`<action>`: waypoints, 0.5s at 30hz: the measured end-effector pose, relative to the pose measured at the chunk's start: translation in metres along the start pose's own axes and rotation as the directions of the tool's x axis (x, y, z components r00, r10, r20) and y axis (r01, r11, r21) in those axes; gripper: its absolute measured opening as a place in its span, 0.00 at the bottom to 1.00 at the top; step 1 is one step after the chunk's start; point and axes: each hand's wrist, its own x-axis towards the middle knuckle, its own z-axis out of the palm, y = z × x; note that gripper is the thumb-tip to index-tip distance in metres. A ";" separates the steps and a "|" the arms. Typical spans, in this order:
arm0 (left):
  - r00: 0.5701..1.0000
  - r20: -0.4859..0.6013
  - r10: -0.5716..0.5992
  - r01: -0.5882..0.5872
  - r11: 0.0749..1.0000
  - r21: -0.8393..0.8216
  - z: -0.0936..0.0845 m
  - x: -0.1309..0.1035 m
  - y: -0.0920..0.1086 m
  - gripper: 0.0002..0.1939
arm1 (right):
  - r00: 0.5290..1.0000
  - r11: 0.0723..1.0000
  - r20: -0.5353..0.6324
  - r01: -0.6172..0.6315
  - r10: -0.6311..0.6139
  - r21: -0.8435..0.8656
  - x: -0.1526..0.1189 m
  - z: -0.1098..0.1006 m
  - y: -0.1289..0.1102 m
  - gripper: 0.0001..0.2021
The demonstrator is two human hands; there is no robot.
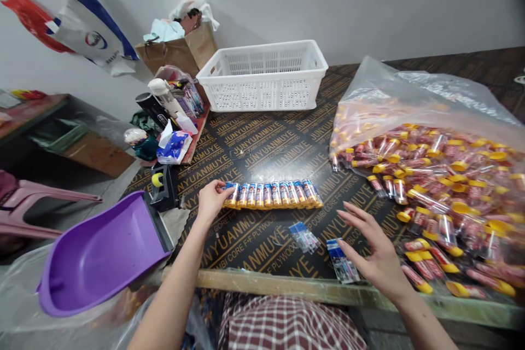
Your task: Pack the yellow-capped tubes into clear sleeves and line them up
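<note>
A row of several small tubes with blue and orange wrapping [273, 194] lies side by side on the dark printed board [262, 142]. My left hand [213, 199] is at the row's left end, its thumb and fingers closed on the end tube. Over the board to the right of the row, my right hand [371, 249] has its fingers spread and holds nothing. Its thumb is beside a stack of blue and clear packets [341, 262]. Another small pile of such packets [304, 237] lies between that stack and the row.
A large plastic bag [369, 85] spills yellow-capped tubes [435, 191] at the right. At the back stands a white basket [262, 90]. A tape dispenser [164, 186], a tissue pack [174, 145] and a purple dustpan [102, 251] are at the left. A wooden edge [270, 283] runs along the front.
</note>
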 end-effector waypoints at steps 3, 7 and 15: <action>0.999 0.021 0.035 -0.038 0.990 0.137 -0.005 -0.004 0.006 0.19 | 1.000 0.999 -0.013 -0.005 0.005 -0.033 -0.002 -0.005 0.001 0.20; 0.966 -0.216 0.146 -0.104 0.975 0.195 -0.008 -0.020 0.022 0.20 | 0.995 0.992 -0.086 -0.062 0.053 -0.110 -0.006 -0.014 0.018 0.17; 0.866 0.358 0.349 -0.335 0.937 -0.103 0.084 -0.103 0.070 0.08 | 0.955 0.842 -0.222 -0.281 0.196 -0.461 -0.019 -0.036 0.084 0.14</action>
